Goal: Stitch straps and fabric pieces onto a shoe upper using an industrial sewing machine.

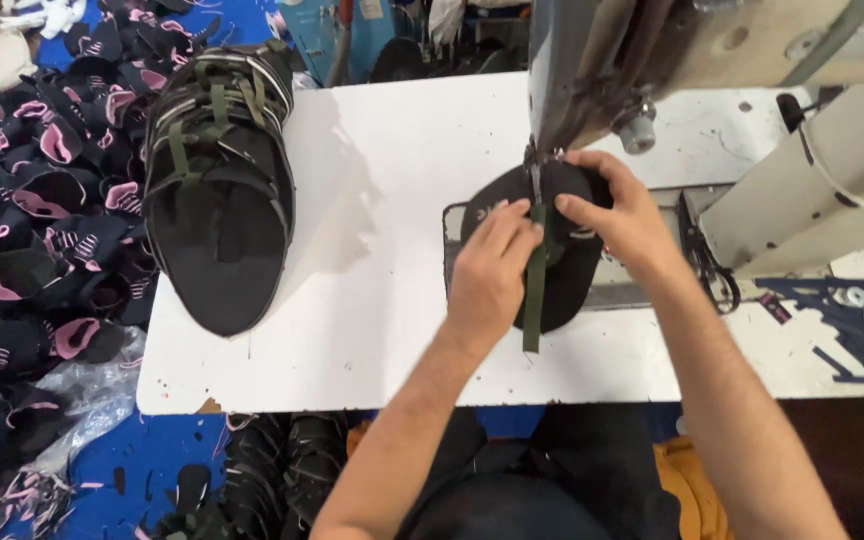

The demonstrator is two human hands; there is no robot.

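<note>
A black cap piece [577, 285] lies in the middle right of the frame, on the white surface [382, 200], right under the sewing machine [592, 60]. A green strap [535, 290] runs down its middle. Both look soft, thin and light, so they likely bend and slide easily. Flat fingers on each side of the strap seem the best way to hold them still.

The left hand [487, 275] presses down with its fingers flat and close together, just left of the strap. The right hand [617, 215] curls over the top of the cap piece, with fingertips pushing on the strap.

The needle is hard to see behind the fingers. The hands hide part of the cap piece. A stack of dark pieces [217, 190] sits at the upper left of the surface.
</note>
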